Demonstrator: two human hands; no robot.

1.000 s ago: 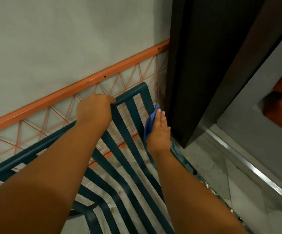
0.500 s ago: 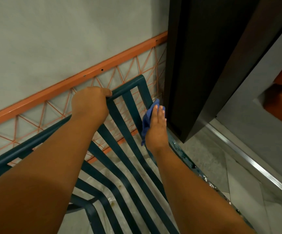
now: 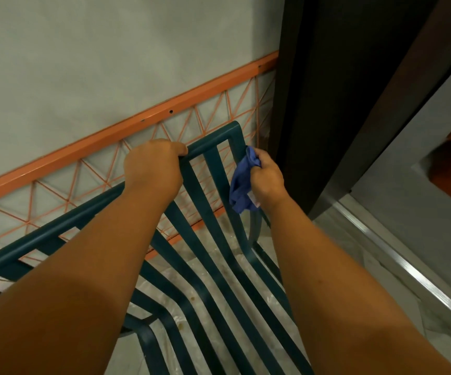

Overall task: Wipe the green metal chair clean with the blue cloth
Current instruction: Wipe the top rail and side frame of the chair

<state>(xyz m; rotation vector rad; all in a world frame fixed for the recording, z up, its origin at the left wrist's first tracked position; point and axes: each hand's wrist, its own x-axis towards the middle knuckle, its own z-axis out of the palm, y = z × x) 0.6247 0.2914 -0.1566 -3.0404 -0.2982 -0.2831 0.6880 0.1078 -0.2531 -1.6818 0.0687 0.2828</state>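
The green metal chair (image 3: 213, 255) fills the lower middle of the head view, its slatted back and seat seen from above. My left hand (image 3: 152, 169) is closed over the top rail of the backrest, near its right corner. My right hand (image 3: 266, 175) grips the bunched blue cloth (image 3: 241, 182) and presses it against the right upright of the backrest, just below the rounded corner. Part of the cloth hangs down below my palm. My forearms cover much of the chair's left and right sides.
An orange metal rail with a wire lattice (image 3: 127, 128) runs along the grey wall right behind the chair. A dark door frame (image 3: 327, 104) stands close to the right of my right hand. A metal threshold strip (image 3: 408, 269) crosses the pale floor at right.
My right hand went from flat with fingers stretched along the upright to curled around the bunched cloth, and slid up toward the backrest's top corner. My left hand kept its hold on the top rail.
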